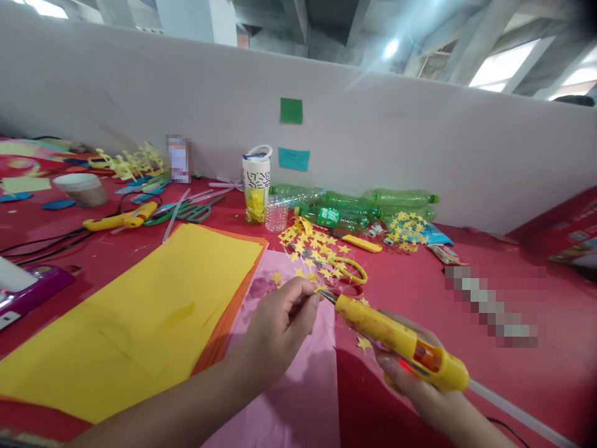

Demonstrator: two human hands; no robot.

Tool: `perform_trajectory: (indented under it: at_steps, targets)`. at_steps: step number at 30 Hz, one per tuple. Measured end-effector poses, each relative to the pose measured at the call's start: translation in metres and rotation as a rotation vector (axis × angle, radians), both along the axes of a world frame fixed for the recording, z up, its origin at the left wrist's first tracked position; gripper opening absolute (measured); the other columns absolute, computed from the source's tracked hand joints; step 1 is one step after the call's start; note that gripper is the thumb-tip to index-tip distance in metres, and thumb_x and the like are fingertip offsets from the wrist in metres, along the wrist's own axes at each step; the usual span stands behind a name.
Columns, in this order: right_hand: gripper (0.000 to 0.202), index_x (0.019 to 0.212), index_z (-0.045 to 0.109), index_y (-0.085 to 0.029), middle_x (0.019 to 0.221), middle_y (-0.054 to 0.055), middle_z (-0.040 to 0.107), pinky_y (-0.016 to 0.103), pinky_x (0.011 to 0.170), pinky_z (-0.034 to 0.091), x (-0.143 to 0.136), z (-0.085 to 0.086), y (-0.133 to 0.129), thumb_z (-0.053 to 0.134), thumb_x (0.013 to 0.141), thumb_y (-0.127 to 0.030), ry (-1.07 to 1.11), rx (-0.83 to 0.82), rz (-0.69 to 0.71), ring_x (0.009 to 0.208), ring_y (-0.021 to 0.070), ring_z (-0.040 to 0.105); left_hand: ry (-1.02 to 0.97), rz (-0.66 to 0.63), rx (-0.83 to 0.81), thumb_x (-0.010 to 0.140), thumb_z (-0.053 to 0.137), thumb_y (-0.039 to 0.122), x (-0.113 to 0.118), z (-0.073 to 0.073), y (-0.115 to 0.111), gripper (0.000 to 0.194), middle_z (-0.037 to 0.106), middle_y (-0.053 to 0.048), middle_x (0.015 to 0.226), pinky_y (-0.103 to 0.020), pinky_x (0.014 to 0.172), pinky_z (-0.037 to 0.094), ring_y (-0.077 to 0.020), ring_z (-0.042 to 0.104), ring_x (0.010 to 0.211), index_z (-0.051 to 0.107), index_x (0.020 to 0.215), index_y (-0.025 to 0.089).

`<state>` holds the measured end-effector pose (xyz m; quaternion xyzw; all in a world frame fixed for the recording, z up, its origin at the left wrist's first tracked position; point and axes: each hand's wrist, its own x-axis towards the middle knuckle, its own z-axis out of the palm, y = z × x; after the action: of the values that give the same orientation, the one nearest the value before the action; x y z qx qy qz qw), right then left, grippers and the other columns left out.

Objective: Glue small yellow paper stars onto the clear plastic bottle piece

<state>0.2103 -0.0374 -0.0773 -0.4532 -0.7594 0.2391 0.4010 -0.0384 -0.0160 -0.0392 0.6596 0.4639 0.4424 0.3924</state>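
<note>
My right hand (pixel 413 373) is wrapped round a yellow hot glue gun (pixel 401 339), with a clear glue stick (pixel 517 407) coming out of its back end. A small red light glows on the gun's side. My left hand (pixel 286 320) pinches a small yellow paper star (pixel 320 289) between thumb and fingertips. The gun's metal nozzle (pixel 328 297) points at the star; whether they touch I cannot tell. Beyond my hands lies a pile of yellow stars (pixel 321 249), some on clear strips. Pink paper (pixel 298 386) lies below my left hand.
Yellow paper sheets (pixel 140 305) over orange ones cover the left. Behind stand a tumbler (pixel 256 177) and a clear plastic cup (pixel 277 216), beside green bottles (pixel 347 202). Scissors (pixel 193 213), another glue gun (pixel 121 219), a paper cup (pixel 81 188) and a yellow cutter (pixel 362 243) lie around.
</note>
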Motion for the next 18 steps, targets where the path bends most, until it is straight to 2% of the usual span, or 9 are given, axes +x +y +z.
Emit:
perform_trajectory:
  at_steps: [6,13,18]
  targets:
    - [0.040,0.115,0.057,-0.031,0.111,0.011,0.063,0.046,0.078,0.058,-0.011,-0.001,-0.007,0.064,0.077,-0.041,0.006,0.028,-0.188,0.095,0.0305,0.065,0.002,0.011,0.004,0.093,0.041,0.030,0.001,0.002,0.001,0.020,0.046,0.006,0.056,-0.020,0.047,0.033,-0.0069,0.040,0.047,0.048,0.076,0.020]
    - [0.039,0.115,0.057,-0.032,0.109,0.010,0.063,0.045,0.079,0.057,-0.010,-0.002,-0.004,0.062,0.078,-0.041,-0.002,0.039,-0.136,0.096,0.0302,0.064,0.006,0.009,0.015,0.093,0.041,0.029,0.001,0.001,0.002,0.019,0.046,0.007,0.056,-0.020,0.047,0.033,-0.0066,0.041,0.046,0.048,0.077,0.020]
    - [0.040,0.117,0.055,-0.031,0.111,0.010,0.063,0.046,0.080,0.056,-0.014,-0.004,-0.007,0.060,0.079,-0.040,-0.003,0.006,-0.152,0.098,0.0308,0.063,0.030,0.017,0.010,0.093,0.040,0.030,0.001,0.001,0.002,0.021,0.046,0.006,0.056,-0.021,0.048,0.033,-0.0074,0.040,0.046,0.048,0.076,0.020]
